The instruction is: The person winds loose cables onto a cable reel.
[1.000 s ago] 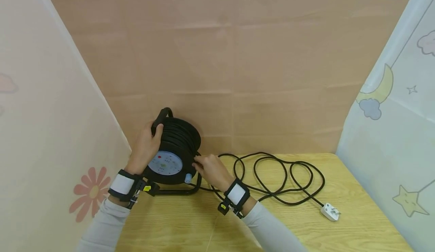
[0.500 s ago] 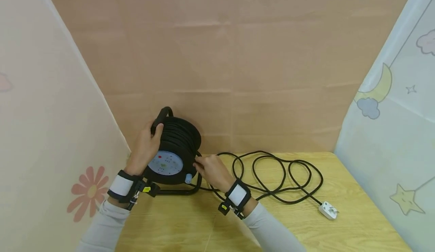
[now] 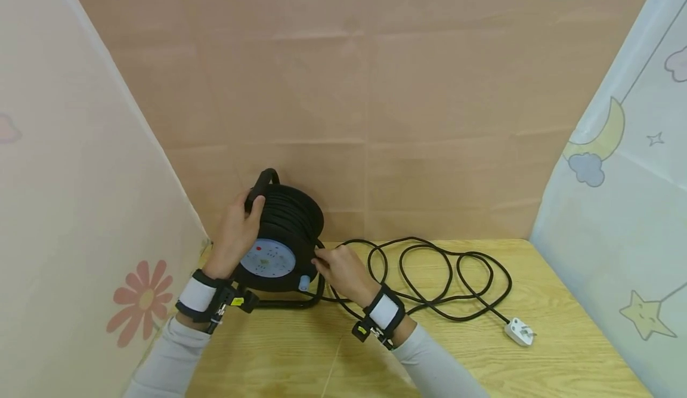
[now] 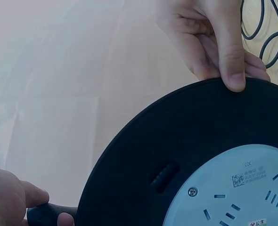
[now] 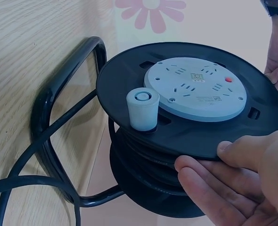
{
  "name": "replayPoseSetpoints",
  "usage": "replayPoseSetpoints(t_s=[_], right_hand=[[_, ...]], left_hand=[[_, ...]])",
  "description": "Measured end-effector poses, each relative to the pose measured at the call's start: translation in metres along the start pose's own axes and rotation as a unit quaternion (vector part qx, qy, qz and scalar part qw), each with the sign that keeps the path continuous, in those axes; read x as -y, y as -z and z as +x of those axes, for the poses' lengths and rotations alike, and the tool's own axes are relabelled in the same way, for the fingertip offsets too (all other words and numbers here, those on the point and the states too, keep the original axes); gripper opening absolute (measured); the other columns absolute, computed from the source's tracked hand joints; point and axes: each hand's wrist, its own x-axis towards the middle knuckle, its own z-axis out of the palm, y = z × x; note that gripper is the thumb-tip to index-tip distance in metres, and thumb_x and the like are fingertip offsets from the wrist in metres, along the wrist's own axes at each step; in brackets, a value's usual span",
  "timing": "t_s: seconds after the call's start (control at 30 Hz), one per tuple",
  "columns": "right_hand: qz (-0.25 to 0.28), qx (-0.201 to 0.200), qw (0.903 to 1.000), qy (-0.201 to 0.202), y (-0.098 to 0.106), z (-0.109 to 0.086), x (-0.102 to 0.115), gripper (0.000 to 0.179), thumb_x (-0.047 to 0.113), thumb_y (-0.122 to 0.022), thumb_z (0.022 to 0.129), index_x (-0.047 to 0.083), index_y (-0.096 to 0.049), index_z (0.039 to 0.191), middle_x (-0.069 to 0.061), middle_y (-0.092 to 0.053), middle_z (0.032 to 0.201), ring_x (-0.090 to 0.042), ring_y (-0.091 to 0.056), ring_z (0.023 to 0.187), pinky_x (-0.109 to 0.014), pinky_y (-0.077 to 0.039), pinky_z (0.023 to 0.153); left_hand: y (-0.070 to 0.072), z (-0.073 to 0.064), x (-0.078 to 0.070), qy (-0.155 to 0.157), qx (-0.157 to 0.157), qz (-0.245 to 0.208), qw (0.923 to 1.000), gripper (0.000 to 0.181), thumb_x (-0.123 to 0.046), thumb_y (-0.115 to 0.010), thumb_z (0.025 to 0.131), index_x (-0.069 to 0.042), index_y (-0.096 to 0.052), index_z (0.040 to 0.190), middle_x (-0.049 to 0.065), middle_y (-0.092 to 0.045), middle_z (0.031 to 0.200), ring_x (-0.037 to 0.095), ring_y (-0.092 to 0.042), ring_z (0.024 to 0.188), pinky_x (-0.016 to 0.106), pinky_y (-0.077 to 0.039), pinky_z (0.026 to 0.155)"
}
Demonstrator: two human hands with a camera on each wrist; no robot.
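Observation:
A black cable reel [image 3: 290,207] with a round pale-blue socket panel [image 5: 195,89] stands at the left of the table on a bent tube frame [image 5: 44,103]. My left hand [image 3: 233,237] grips its black top handle [image 3: 263,183]. Thumb above and fingers beneath, my right hand [image 5: 247,183] pinches the rim of the socket-side disc. In the left wrist view, that right thumb [image 4: 233,70] lies over the disc's edge. A pale-blue winding knob [image 5: 143,110] sticks out near the rim, apart from the fingers. Black cable is wound between the two discs.
Loose black cable [image 3: 453,319] lies in several loops across the table [image 3: 429,356], right of the reel. It ends in a white plug [image 3: 519,332]. A brown paper wall [image 3: 408,117] rises behind, with patterned sheets at the left and right.
The reel has shifted slightly right, with both hands moving along with it. The grips on the handle and the rim stay the same. The loose cable and plug look nearly unmoved.

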Motion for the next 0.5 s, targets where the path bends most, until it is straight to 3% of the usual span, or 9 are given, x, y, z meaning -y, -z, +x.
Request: replayPoseSetpoints(t_s=[0.23,0.5], right_hand=[[-0.003,0.0,1.0,0.004,0.006,-0.007,0.0,0.014,0.013,-0.066,0.092,0.004,-0.072,0.1,-0.001,-0.07,0.075,-0.001,-0.049,0.049,-0.012,-0.033,0.043],[0.006,0.001,0.9999,-0.012,0.009,-0.013,-0.004,0.016,0.014,-0.064,0.094,0.004,-0.072,0.103,-0.003,-0.072,0.083,0.0,-0.057,0.06,-0.012,-0.041,0.047]], left_hand=[[-0.004,-0.005,-0.005,0.005,0.003,-0.012,0.9999,0.043,-0.037,-0.04,0.105,-0.001,-0.049,0.128,0.011,-0.048,0.077,0.022,-0.047,0.053,0.034,-0.04,0.045],[-0.008,-0.004,-0.012,-0.002,0.007,-0.017,0.9998,0.047,-0.037,-0.04,0.105,-0.001,-0.048,0.132,0.013,-0.052,0.077,0.02,-0.048,0.047,0.034,-0.041,0.045]])
